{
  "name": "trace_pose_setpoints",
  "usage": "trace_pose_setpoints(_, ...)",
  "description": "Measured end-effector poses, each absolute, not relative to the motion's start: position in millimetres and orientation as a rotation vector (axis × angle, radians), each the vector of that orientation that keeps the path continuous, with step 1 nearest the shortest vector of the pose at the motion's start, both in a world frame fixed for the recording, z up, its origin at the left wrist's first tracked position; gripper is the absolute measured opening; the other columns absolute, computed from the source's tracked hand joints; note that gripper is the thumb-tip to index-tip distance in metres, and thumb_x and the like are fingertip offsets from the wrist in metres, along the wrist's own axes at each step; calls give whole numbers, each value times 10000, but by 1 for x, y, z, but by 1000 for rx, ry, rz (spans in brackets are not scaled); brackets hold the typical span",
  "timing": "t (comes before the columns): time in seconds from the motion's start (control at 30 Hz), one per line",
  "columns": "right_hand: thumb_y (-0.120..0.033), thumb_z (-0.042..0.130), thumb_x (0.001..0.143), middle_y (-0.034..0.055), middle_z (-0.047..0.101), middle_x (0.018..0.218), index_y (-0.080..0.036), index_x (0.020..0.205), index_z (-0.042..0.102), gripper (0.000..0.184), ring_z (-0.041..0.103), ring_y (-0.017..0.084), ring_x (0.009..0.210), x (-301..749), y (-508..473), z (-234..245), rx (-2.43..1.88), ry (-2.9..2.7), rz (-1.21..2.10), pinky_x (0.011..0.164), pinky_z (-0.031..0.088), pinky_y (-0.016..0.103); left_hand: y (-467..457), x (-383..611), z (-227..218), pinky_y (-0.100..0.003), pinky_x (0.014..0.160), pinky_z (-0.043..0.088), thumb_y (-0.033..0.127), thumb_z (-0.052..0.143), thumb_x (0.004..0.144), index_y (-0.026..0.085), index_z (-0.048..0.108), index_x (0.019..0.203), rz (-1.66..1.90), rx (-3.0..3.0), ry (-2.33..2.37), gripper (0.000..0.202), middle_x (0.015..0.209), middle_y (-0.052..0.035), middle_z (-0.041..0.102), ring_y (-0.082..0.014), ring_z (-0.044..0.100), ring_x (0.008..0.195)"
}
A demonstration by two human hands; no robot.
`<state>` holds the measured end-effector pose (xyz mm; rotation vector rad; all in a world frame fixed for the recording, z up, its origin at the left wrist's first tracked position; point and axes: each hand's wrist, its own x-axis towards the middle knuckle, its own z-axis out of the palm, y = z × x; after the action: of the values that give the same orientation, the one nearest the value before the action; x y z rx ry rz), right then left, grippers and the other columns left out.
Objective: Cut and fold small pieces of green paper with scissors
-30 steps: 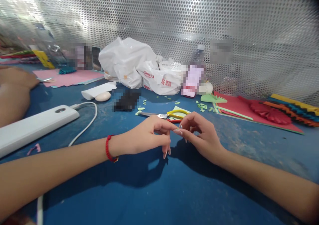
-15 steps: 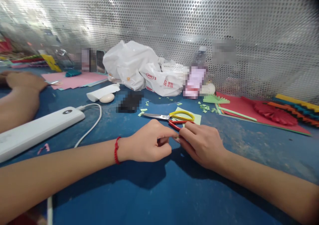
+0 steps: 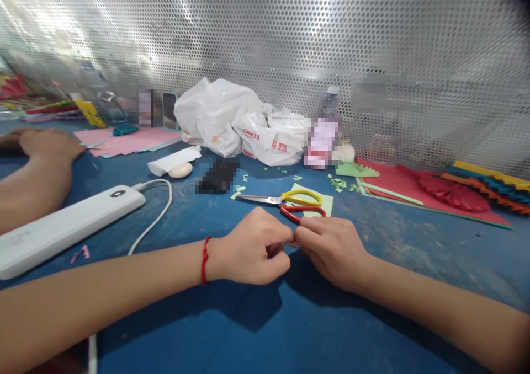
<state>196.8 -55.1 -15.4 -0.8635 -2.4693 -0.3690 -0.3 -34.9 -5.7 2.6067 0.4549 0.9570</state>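
My left hand (image 3: pixel 257 248), with a red braided bracelet (image 3: pixel 205 261) at its wrist, has its fingers curled and meets the fingertips of my right hand (image 3: pixel 331 250). Both hands are closed just above the blue table (image 3: pixel 199 330). Whatever lies between the fingertips is too small and too covered to make out. Right behind them are scissors (image 3: pixel 275 200) with one yellow and one red handle loop, blades pointing left. The loops rest over a pale green paper sheet (image 3: pixel 327 204). Small green paper scraps (image 3: pixel 338 183) lie scattered behind the scissors.
A white power strip (image 3: pixel 70 228) with a cable lies at left, near another person's arm (image 3: pixel 45 167). White plastic bags (image 3: pixel 223 115), a blurred phone (image 3: pixel 322 142) and a bottle stand by the perforated metal wall (image 3: pixel 265 26). Red paper (image 3: pixel 391 183) with folded paper fans lies at right.
The view has tilted slightly, so everything sits a little lower in the picture. My fingertips remain together, with the hands shifted only slightly. The scissors lie where they were.
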Motion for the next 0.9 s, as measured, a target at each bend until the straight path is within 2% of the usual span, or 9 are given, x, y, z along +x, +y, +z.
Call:
trace_pose_setpoints(0.27,-199,370,955,-5,537,620,-198,711,516,285,416,129,517,198,-59,-15,-776,-2409,-367,509,219,289,-40,3,13,-302,462,202,89,441,597,216,244,565,934,2859,356,237,456,41,304,-120,264,447)
trace_pose_setpoints(0.37,-272,355,977,2,548,626,-202,717,470,293,439,134,524,198,-58,-16,-744,-2334,-330,526,261,276,-45,2,19,-305,464,215,114,471,656,208,358,552,967,2900,332,180,455,28,375,-120,315,434)
trace_pose_setpoints(0.47,-333,399,964,-4,558,638,-204,765,448,241,470,131,537,197,-54,-18,-840,-2233,-224,532,288,252,-41,0,15,-275,465,278,168,524,729,166,537,635,983,2809,347,95,445,27,455,-116,412,423)
trace_pose_setpoints(0.6,-366,547,892,-41,529,610,-206,765,422,239,424,96,482,195,-49,-20,-1067,-2099,-42,509,279,219,-28,-2,3,-206,487,397,259,526,869,123,692,835,864,2490,597,217,472,15,575,-98,517,404)
trace_pose_setpoints(0.67,-326,552,878,-45,529,608,-206,755,427,212,419,90,479,195,-49,-20,-1061,-2109,17,508,281,213,-26,-3,0,-184,465,419,313,524,904,114,707,888,760,2340,667,271,501,5,611,-93,542,389)
trace_pose_setpoints(0.77,-251,511,868,-31,560,631,-207,771,464,116,455,104,519,196,-50,-20,-914,-2227,12,523,289,221,-27,-4,0,-158,419,424,385,555,906,106,690,829,650,2203,659,320,560,-13,633,-93,569,403)
trace_pose_setpoints(0.9,-290,483,897,-4,607,684,-207,809,487,121,496,126,568,196,-51,-19,-776,-2357,-10,527,282,240,-24,-6,-2,-141,377,396,451,538,914,99,642,724,566,2040,571,413,525,-16,602,-77,521,375)
